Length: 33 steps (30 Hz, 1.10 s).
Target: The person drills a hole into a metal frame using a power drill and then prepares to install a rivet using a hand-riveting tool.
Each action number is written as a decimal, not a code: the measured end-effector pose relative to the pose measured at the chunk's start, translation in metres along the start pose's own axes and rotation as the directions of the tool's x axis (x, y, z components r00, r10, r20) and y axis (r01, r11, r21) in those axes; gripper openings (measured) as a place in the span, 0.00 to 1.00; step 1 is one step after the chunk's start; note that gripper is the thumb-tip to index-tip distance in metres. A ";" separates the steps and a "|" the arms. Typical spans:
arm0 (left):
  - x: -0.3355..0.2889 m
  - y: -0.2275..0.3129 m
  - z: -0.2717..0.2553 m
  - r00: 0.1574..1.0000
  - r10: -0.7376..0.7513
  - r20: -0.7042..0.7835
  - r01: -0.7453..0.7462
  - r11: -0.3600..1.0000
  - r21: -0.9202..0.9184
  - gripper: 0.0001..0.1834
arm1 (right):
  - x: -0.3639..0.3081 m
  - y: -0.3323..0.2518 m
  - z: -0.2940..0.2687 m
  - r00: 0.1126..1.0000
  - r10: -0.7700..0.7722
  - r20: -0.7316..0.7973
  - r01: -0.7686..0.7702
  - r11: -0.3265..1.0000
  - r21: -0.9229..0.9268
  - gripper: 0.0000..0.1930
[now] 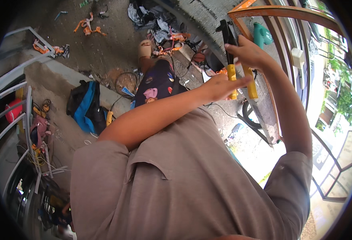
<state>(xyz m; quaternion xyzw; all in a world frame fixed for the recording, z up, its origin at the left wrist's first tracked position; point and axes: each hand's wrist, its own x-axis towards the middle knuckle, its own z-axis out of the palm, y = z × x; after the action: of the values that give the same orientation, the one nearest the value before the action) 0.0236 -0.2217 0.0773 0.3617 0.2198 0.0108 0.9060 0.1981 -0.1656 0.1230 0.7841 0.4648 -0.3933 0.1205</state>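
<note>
A hand tool with a black head [226,34] and two yellow handles [231,76] is held in front of me at the upper right; it looks like a pair of snips or cutters. My left hand [220,87] reaches across my body and is closed on one yellow handle, with a finger stretched toward the other handle. From the right, my right hand [250,53] grips the tool around its upper part, where black meets yellow. The inner fingers of both hands are partly hidden. A long metal bar [261,114] lies just below the handles.
A green power tool [262,36] rests by the orange-brown metal frame [280,12] at the upper right. Cables and scraps lie around my sandalled foot [145,50]. To the left are a black-and-blue bag [86,106], grey metal frames [28,120] and a red helmet [14,111].
</note>
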 end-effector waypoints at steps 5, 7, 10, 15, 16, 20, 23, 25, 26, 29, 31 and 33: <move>-0.002 -0.006 0.003 0.977 0.127 -0.170 -0.113 0.989 0.091 0.32 | -0.022 -0.030 0.025 0.976 0.181 0.125 -0.220 0.801 0.557 0.26; -0.017 0.008 -0.004 0.971 0.032 -0.236 0.014 0.981 0.192 0.28 | -0.014 -0.031 0.033 0.943 0.324 0.080 -0.309 0.758 0.574 0.24; -0.036 -0.002 -0.021 0.984 0.140 -0.115 -0.105 0.957 0.271 0.31 | -0.032 -0.039 0.048 0.963 0.236 -0.127 -0.099 0.753 0.651 0.20; -0.149 0.038 -0.068 0.973 0.205 -0.107 -0.129 0.865 0.484 0.35 | -0.086 -0.099 0.049 0.909 0.175 -0.378 0.127 0.747 0.652 0.29; -0.178 0.043 -0.088 0.951 0.259 -0.172 -0.162 0.886 0.435 0.33 | -0.093 -0.113 0.048 0.871 0.066 -0.488 0.241 0.807 0.539 0.29; -0.300 0.086 -0.140 0.783 0.384 -0.490 -0.236 0.912 0.336 0.24 | -0.109 -0.176 0.067 0.637 -0.109 -0.763 0.502 0.810 0.303 0.26; -0.349 0.101 -0.150 0.664 0.450 -0.597 -0.241 0.885 0.398 0.23 | -0.094 -0.219 0.062 0.860 -0.111 -0.498 0.276 0.922 0.272 0.30; -0.365 0.107 -0.153 0.627 0.480 -0.613 -0.270 0.873 0.407 0.23 | -0.072 -0.234 0.035 0.958 -0.148 -0.247 0.210 0.946 0.247 0.31; -0.371 0.109 -0.155 0.612 0.497 -0.616 -0.287 0.865 0.412 0.23 | -0.066 -0.243 0.023 0.981 -0.160 -0.110 0.181 0.958 0.222 0.31; -0.380 0.112 -0.174 0.560 0.529 -0.637 -0.315 0.848 0.426 0.24 | -0.069 -0.281 0.013 0.920 -0.333 -0.206 0.368 0.915 0.166 0.30; -0.383 0.122 -0.186 0.554 0.492 -0.671 -0.302 0.870 0.389 0.25 | -0.088 -0.327 -0.001 0.872 -0.405 -0.274 0.461 0.869 0.182 0.31; -0.382 0.141 -0.203 0.583 0.433 -0.687 -0.376 0.894 0.245 0.26 | -0.101 -0.380 0.002 0.824 -0.442 -0.354 0.521 0.837 0.168 0.27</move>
<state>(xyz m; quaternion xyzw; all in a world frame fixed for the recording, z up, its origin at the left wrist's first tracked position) -0.3842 -0.0544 0.1892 0.4002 0.4723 0.3510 0.7025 -0.1422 -0.0261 0.2619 0.6990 0.6068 -0.3436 -0.1586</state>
